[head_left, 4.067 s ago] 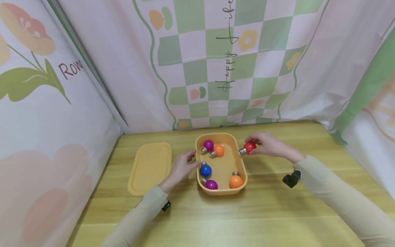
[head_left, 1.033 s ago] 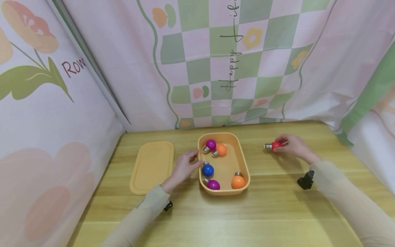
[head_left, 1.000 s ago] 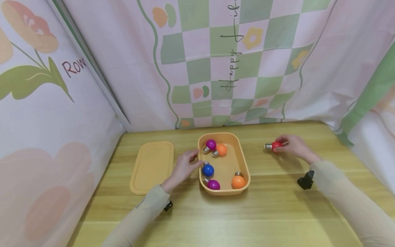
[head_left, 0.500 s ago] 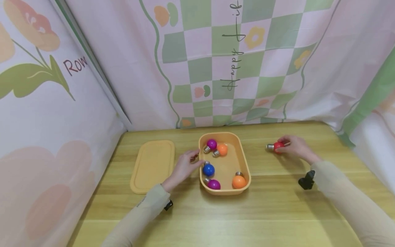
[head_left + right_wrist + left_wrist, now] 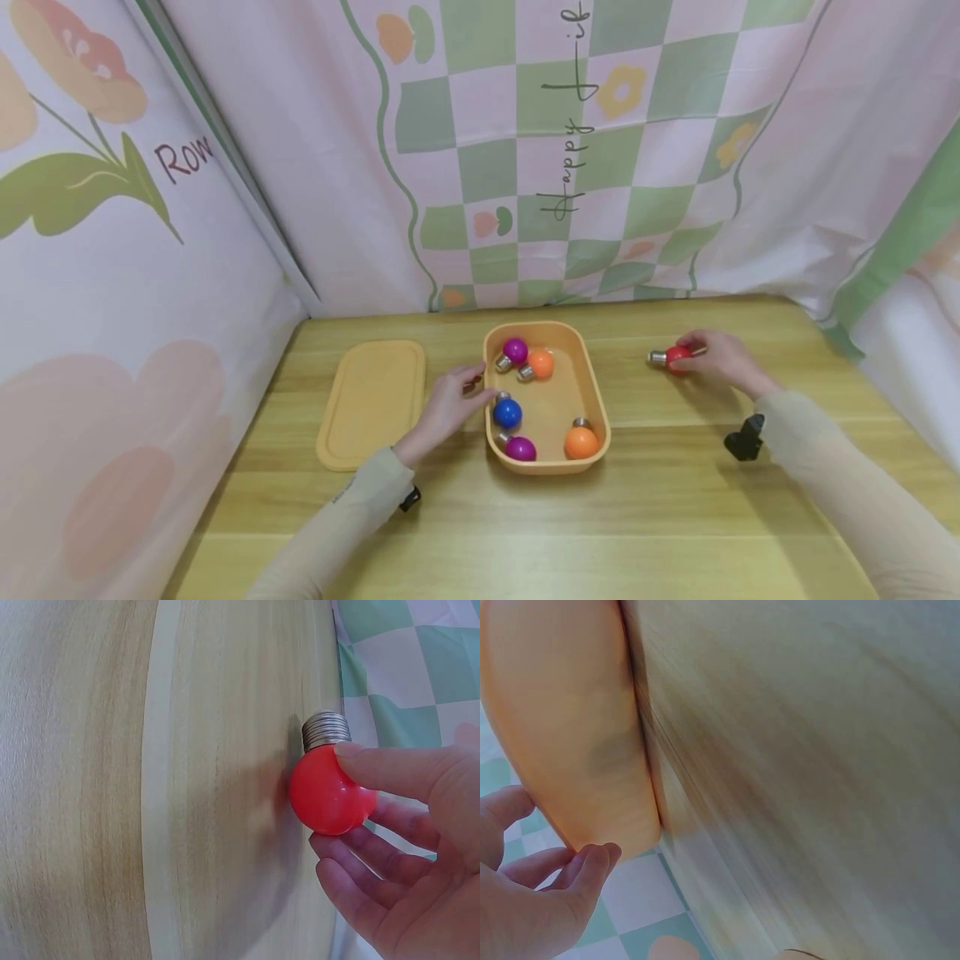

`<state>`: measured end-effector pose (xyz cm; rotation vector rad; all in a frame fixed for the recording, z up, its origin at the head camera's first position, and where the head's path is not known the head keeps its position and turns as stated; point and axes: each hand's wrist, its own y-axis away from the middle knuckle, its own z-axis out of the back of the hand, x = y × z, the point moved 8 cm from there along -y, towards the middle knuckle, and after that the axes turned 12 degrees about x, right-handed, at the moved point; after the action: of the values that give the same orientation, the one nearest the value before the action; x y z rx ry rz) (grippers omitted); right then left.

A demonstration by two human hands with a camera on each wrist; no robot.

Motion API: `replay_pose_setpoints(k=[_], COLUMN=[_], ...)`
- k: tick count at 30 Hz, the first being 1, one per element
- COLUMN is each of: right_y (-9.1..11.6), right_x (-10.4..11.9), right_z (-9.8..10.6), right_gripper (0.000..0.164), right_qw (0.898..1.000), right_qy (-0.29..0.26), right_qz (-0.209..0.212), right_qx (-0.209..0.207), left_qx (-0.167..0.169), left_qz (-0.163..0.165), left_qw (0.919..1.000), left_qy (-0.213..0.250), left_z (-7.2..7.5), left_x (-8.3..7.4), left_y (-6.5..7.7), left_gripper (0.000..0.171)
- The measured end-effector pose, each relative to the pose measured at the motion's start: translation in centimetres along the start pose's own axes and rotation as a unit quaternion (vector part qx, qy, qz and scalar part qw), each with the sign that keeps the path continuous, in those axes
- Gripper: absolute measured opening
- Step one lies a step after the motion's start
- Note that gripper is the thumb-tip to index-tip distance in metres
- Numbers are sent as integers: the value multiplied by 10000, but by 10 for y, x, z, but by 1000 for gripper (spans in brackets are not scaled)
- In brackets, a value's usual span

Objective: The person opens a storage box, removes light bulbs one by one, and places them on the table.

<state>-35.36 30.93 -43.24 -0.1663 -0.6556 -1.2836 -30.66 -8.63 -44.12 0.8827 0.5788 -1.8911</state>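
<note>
In the head view, a yellow-orange plastic box (image 5: 597,400) stands mid-table. Inside lie two purple light bulbs (image 5: 515,351), two orange light bulbs (image 5: 581,443) and one blue light bulb (image 5: 507,413), all with silver screw bases. My left hand (image 5: 450,408) holds the box's left rim, fingers bent against the outer wall (image 5: 592,712) and thumb at the edge. To the right of the box, my right hand (image 5: 722,360) pinches a red light bulb (image 5: 326,791) by its round glass, screw base pointing left. Whether that bulb touches the table, I cannot tell.
A flat yellow-orange lid (image 5: 372,406) lies on the wooden table (image 5: 525,533) left of the box. Patterned curtains (image 5: 555,167) hang along the table's back edge and at both sides.
About four seconds ago the red bulb was beside the box's right rim; my right hand has carried it rightward. In the last second it has barely moved. My left hand keeps its place.
</note>
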Motion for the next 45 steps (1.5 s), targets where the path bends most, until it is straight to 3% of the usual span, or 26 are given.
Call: replay_pose_setpoints(k=[45], right_y=[4], right_x=[-6], right_z=[1], right_gripper=[62], right_qw=[9992], right_qy=[198], right_qz=[-269], right_qx=[229], left_qx=[-7], left_qz=[66], left_qw=[9999], left_qy=[122], left_z=[-1], left_x=[3], left_y=[0], left_gripper=[54])
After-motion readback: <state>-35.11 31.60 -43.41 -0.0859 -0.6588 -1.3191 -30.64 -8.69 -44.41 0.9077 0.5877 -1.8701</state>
